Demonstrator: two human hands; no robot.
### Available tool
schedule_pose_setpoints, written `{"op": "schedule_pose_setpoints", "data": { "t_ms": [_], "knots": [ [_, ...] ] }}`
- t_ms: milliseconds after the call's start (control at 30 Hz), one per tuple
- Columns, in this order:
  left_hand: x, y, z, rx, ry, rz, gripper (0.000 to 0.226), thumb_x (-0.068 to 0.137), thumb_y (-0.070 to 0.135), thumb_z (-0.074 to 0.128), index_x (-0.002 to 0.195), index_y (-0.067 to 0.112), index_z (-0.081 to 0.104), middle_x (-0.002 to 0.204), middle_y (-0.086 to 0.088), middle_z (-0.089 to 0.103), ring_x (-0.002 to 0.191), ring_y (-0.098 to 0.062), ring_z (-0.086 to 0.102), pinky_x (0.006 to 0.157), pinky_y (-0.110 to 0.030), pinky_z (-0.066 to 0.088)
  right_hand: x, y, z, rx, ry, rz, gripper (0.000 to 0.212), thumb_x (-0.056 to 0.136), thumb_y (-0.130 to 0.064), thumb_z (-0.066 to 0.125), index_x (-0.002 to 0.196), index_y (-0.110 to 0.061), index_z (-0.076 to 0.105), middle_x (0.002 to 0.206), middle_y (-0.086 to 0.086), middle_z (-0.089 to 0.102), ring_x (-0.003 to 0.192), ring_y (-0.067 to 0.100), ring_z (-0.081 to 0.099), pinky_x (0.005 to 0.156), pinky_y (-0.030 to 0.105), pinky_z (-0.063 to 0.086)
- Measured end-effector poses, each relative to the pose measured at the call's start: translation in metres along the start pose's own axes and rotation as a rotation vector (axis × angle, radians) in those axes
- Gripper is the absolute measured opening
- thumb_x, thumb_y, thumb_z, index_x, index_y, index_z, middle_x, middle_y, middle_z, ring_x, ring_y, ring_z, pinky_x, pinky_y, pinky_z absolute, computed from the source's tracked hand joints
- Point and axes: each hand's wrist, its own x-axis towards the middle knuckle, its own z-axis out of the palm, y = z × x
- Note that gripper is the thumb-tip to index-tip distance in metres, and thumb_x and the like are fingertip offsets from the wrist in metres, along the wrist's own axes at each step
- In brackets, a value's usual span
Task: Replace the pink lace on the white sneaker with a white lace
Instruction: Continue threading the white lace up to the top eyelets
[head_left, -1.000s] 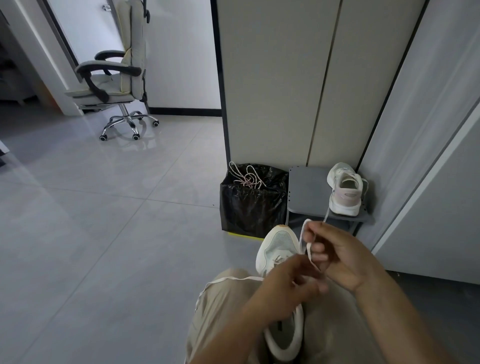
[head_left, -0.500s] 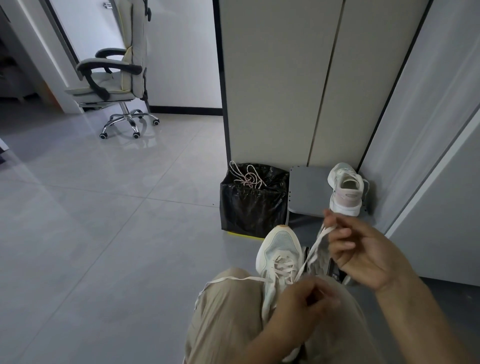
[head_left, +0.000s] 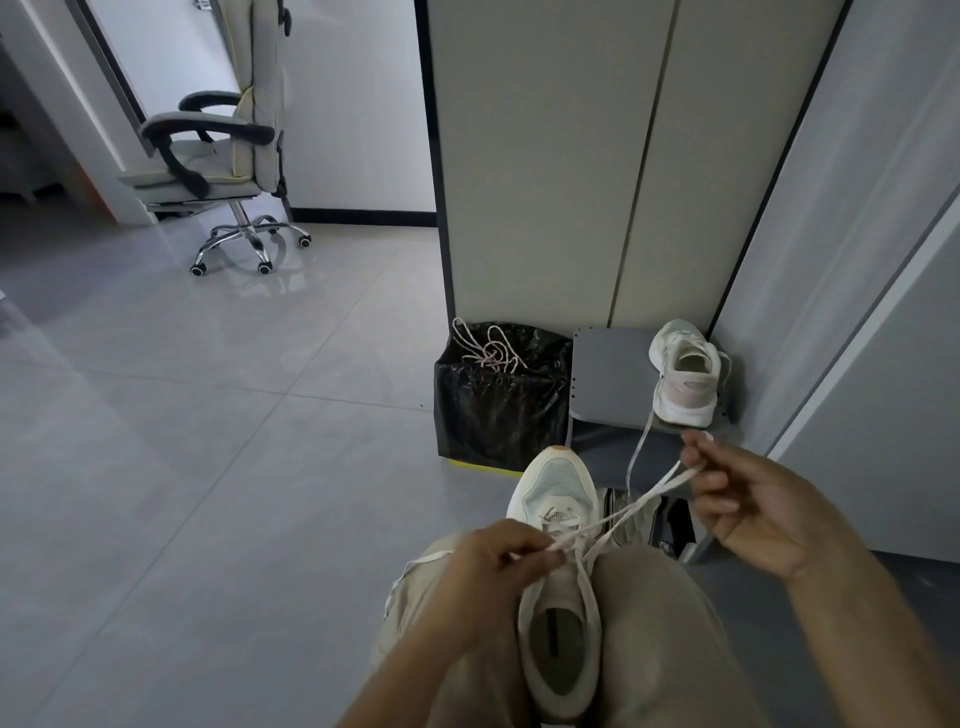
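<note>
Pulling outward, the right hand (head_left: 753, 499) pinches the white lace (head_left: 644, 499), now drawn taut from the sneaker (head_left: 558, 597) between the knees. The left hand (head_left: 493, 566) pinches it at the eyelets (apparently mid-threading). The pink lace (head_left: 488, 356) drapes the bin (head_left: 498, 415).

The white sneaker (head_left: 558, 499) sits upright between the knees (head_left: 639, 582), toe pointing away, opening upward. Its white lace (head_left: 639, 499) runs through the front eyelets (apparently only the lowest ones), with its strands stretched taut to the right. The pink lace (head_left: 488, 353) lies tangled atop the black bin bag (head_left: 498, 415).
</note>
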Motion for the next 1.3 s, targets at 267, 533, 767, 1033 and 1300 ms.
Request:
{"op": "schedule_pose_setpoints", "data": {
  "t_ms": [267,533,767,1033,1300],
  "knots": [
    [0.001,-0.009,-0.033,0.102,0.096,-0.169,0.014,0.082,0.018,0.068,0.069,0.019,0.070,0.048,0.013,0.055,0.043,0.001,0.043,0.049,-0.011,0.036,0.007,0.033,-0.034,-1.456,0.467,-0.110,0.016,0.093,-0.020,0.053,0.088,-0.008,0.061,0.093,0.010,0.063,0.078,0.026,0.060,0.057,0.028,0.038],
    [0.019,0.018,-0.004,0.281,-0.173,0.018,0.022,0.095,0.011,0.046,0.109,0.014,0.062,0.094,-0.004,0.067,0.081,-0.013,0.062,0.078,-0.023,0.048,0.001,0.087,0.032,-1.487,-0.193,-0.489,0.034,0.080,-0.021,0.069,0.107,-0.034,0.053,0.102,-0.019,0.057,0.097,-0.008,0.051,0.079,0.013,0.042],
    [0.009,0.009,-0.009,-0.069,0.012,-0.175,0.014,0.088,0.016,0.062,0.085,0.018,0.048,0.070,0.003,0.066,0.055,-0.002,0.056,0.059,-0.019,0.049,0.012,0.090,0.018,-1.510,-0.130,-0.523,0.011,0.081,-0.015,0.068,0.080,-0.026,0.067,0.079,-0.015,0.058,0.079,0.000,0.055,0.069,0.011,0.040],
    [-0.008,-0.008,0.009,0.904,-0.011,-0.102,0.030,0.085,0.052,0.045,0.099,0.029,0.058,0.089,0.007,0.061,0.082,-0.017,0.058,0.065,-0.023,0.039,0.016,0.103,0.000,-1.666,-0.045,-0.429,0.009,0.082,-0.028,0.067,0.076,-0.032,0.061,0.080,-0.019,0.047,0.073,-0.006,0.050,0.064,0.009,0.036],
    [-0.008,-0.014,-0.002,0.335,-0.034,-0.331,0.009,0.088,0.037,0.059,0.088,0.041,0.066,0.085,0.022,0.067,0.082,0.000,0.061,0.084,-0.026,0.050,0.010,0.105,0.009,-1.632,-0.029,-0.525,0.004,0.087,-0.033,0.060,0.085,-0.032,0.063,0.087,-0.017,0.053,0.079,-0.003,0.052,0.066,0.008,0.039]
  ]
}}
